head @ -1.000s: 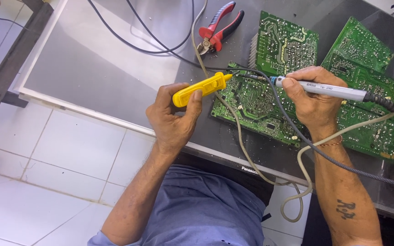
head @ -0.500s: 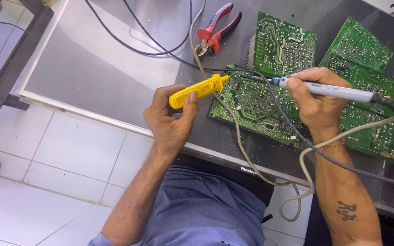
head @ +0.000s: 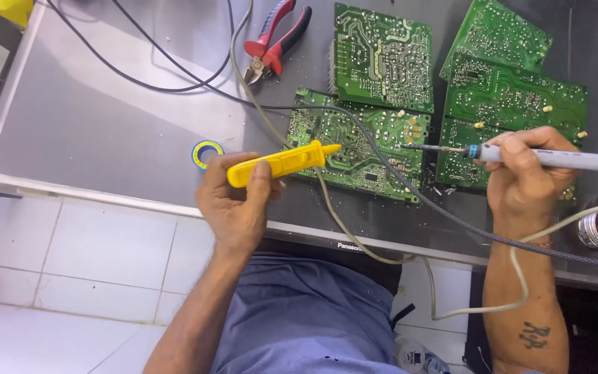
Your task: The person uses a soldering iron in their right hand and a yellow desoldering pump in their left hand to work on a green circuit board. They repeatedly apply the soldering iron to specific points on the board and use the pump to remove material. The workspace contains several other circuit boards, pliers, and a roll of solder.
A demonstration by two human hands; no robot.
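Nearest the camera, a blue-grey shirt (head: 299,312) and two bare forearms are seen, with white floor tiles (head: 70,235) to the left. At the near right edge of the grey surface (head: 105,118) a small round tin (head: 597,230) is set, holding a tangle of brassy wire wool; it lies just beside the right wrist.

The left hand (head: 233,204) is closed around a yellow desoldering pump (head: 282,163), thumb laid along its top, the tip pointed right and held just over the near edge of a green circuit board (head: 361,145). Just beyond the left knuckles a small blue and yellow spool of solder (head: 206,152) is seen on the surface.

The right hand (head: 524,173) is wrapped shut on a grey soldering iron (head: 548,158), held like a pen. Its dark metal tip (head: 417,146) is pointed left and lies over the right part of the same board, whether touching it cannot be told. The two tool tips are near each other but apart. A grey braided cord (head: 451,215) and a beige cable (head: 354,235) are draped across the board and off the near edge.

Farther off, three more green boards are laid: one (head: 382,55) behind the middle board, two (head: 513,97) (head: 496,34) overlapping at the right. At the far side red-handled pliers (head: 275,41) are lying, crossed by black cables (head: 140,76).
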